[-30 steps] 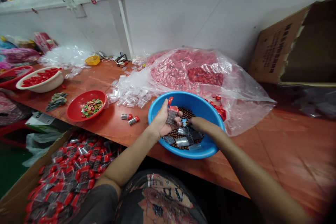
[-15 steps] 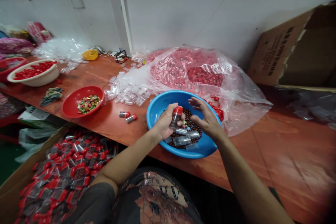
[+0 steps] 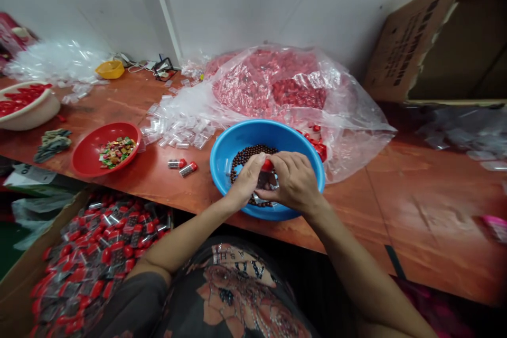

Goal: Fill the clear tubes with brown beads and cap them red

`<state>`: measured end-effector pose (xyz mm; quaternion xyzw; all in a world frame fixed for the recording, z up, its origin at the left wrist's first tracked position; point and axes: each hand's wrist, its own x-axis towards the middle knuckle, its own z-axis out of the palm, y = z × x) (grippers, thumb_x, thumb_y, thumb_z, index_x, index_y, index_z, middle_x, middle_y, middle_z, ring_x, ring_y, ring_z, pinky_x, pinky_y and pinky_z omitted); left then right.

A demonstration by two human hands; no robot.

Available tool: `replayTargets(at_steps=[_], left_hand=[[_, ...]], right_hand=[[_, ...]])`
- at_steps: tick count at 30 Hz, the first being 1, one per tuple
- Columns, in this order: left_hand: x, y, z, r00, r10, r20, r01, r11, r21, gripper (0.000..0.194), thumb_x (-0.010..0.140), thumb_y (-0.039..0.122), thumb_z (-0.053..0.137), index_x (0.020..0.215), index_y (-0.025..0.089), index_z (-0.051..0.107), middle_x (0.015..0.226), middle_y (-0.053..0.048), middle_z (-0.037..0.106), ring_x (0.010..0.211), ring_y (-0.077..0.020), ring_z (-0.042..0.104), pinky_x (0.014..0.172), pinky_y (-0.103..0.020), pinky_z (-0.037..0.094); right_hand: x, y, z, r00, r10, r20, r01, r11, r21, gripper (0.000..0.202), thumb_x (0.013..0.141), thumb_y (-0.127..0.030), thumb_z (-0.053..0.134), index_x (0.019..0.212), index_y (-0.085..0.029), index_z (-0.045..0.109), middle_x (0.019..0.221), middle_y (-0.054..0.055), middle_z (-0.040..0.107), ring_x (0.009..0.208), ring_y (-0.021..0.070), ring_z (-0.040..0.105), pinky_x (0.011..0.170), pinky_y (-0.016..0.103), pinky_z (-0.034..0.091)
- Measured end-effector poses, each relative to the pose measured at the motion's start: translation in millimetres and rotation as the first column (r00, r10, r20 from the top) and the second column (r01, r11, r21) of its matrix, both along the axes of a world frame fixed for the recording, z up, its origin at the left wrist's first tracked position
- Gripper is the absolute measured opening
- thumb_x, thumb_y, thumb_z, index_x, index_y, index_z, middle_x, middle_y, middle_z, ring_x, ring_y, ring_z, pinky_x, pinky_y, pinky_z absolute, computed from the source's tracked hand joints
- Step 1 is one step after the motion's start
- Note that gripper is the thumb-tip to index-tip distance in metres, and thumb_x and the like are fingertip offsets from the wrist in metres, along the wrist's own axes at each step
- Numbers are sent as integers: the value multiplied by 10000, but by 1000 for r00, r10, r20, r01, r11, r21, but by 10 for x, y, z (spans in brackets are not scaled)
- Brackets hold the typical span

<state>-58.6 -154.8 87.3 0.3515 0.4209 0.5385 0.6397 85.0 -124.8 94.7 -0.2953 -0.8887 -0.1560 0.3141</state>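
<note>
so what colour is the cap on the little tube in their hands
Red: the cap shows between both hands in the head view.

bare table right of the blue bowl, plastic bag crowding behind, two vials left

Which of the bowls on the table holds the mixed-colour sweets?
The red bowl, left of the blue bowl. The blue one holds dark brown balls, and the white bowl at far left holds only red pieces.
</note>
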Motion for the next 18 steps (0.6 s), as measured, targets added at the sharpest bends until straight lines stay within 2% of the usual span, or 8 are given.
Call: replayTargets(at_steps=[4,7,9,11,13,15,16,18], left_hand=[[1,-63,-116,995,34,-96,-30,999,41,554,923,670,425,1147,191,592,794,-15,638,539,-102,577,510,-228,477],[0,-105,-142,992,10,-125,-3,999,52,573,911,694,421,1202,215,543,797,-2,629,515,-95,577,491,-224,473],[-26,-119,-132,992,-8,-127,16,998,64,541,897,670,488,1196,222,525,784,14,615,496,-87,571,476,-216,467],[-133,-108,-106,990,1,-144,11,996,85,501,876,628,568,1160,218,524,775,25,610,475,-82,567,467,-213,469],[-371,-53,-93,977,97,-188,-75,990,123,464,877,597,589,1129,213,524,782,21,630,478,-84,577,477,-215,478],[-740,50,-127,934,245,-259,-212,966,149,453,919,621,491,1092,204,533,781,0,656,502,-94,591,499,-221,486],[-958,114,-171,902,297,-314,-265,954,141,477,935,642,425,1060,198,543,759,-10,659,513,-101,593,505,-225,484],[-1401,241,-300,795,339,-504,-336,936,100,513,956,647,332,963,189,563,699,-16,640,517,-117,589,500,-234,470]], right_hand=[[-18,-44,-121,1000,-15,-15,16,999,33,553,855,-647,517,1052,-135,589,943,151,670,933,283,592,877,412,406],[-35,-78,-229,998,-41,-39,41,999,-19,565,860,-664,498,1057,-143,595,953,151,674,958,290,599,887,420,415],[-44,-103,-283,999,-31,-44,26,994,-109,599,855,-658,523,1150,-140,576,1023,156,679,1020,300,605,930,437,425],[-27,-122,-303,1000,4,-31,-11,974,-225,703,850,-630,568,1330,-123,485,1183,181,655,1138,321,588,1003,473,423],[48,-116,-292,999,10,-43,-23,942,-335,850,848,-591,612,1489,-114,320,1364,211,566,1253,342,539,1046,505,425],[208,-56,-284,988,-79,-136,14,906,-424,877,861,-546,626,1545,-151,244,1444,207,499,1260,338,544,1028,510,463],[321,0,-297,965,-153,-211,38,884,-466,821,874,-519,622,1540,-185,277,1438,189,507,1215,320,578,1003,500,489],[592,168,-384,875,-330,-354,99,838,-536,615,893,-469,610,1446,-243,459,1347,138,580,1078,268,642,936,465,534]])
